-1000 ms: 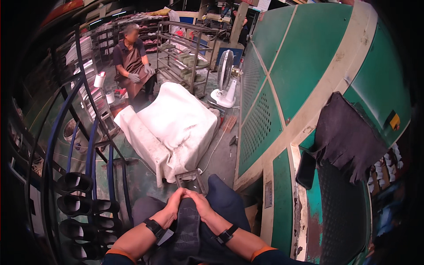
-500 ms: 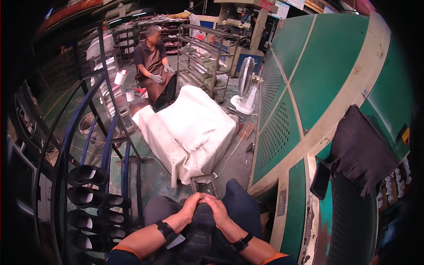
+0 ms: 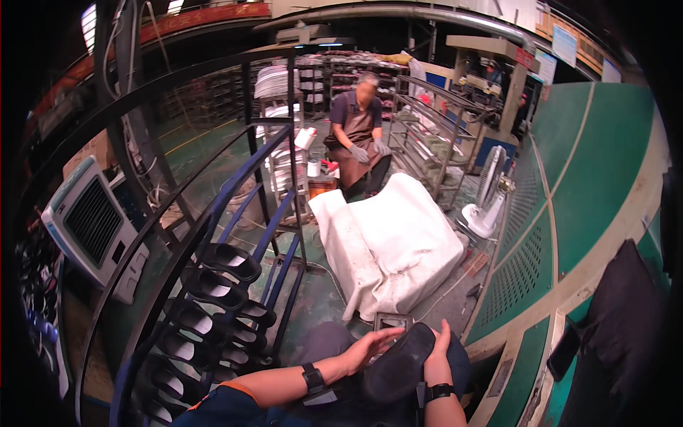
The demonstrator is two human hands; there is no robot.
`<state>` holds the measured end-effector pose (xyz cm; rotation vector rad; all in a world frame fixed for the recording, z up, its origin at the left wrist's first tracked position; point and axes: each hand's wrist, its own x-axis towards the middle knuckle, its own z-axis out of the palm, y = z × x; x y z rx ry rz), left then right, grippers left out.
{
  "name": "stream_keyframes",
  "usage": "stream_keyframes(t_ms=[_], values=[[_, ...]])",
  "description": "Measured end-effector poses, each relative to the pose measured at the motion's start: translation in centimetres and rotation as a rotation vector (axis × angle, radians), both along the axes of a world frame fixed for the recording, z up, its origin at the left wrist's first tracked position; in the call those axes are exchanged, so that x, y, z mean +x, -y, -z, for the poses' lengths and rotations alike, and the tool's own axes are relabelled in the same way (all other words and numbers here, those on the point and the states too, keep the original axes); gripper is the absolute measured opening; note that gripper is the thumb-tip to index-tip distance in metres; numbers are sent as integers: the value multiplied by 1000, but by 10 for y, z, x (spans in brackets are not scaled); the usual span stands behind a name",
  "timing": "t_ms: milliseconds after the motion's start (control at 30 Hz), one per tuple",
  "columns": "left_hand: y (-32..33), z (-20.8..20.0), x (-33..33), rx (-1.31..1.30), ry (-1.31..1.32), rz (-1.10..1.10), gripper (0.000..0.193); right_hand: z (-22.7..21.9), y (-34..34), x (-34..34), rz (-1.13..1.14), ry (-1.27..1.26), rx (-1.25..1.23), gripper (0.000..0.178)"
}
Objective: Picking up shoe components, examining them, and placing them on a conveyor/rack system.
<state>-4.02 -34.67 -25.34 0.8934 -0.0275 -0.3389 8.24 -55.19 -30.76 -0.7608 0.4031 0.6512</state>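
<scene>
A black shoe (image 3: 400, 364) is held up over my lap between my hands, its long rounded side facing me. My right hand (image 3: 437, 357) grips it along its right edge, one digit pointing upward. At its upper left is my left hand (image 3: 371, 350), fingers stretched out and apart; whether they touch the shoe is hard to tell. Beyond the hands stands a small metal frame (image 3: 390, 320), in front of a block draped with white cloth (image 3: 388, 242).
To my left a blue and black rack (image 3: 245, 174) carries several black slip-on shoes (image 3: 213, 288). A white air cooler (image 3: 96, 220) stands behind it. Green machine panels (image 3: 605, 171) rise at right, with a dark cloth (image 3: 619, 313) and a phone (image 3: 564, 352). A gloved co-worker (image 3: 358, 132) sits beyond, near a fan (image 3: 486, 203).
My view has swung left, bringing in more of the rack and the air cooler. My hands, pressed together before, have come apart, and the black shoe is now raised between them.
</scene>
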Motion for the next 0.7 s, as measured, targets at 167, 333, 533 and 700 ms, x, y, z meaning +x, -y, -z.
stream_keyframes(t_ms=[167, 333, 533, 700], values=[[28, 15, -10, 171, 405, -286, 63, 8, -12, 9, 193, 9, -44, 83], [35, 34, -11, -34, 336, -349, 65, -7, -25, -14, 165, 81, -86, 75], [31, 29, -21, 61, 394, -415, 61, -20, -30, -27, 233, 102, -187, 59], [32, 20, -25, 54, 450, -420, 60, -23, -22, -29, 234, 190, -240, 55]])
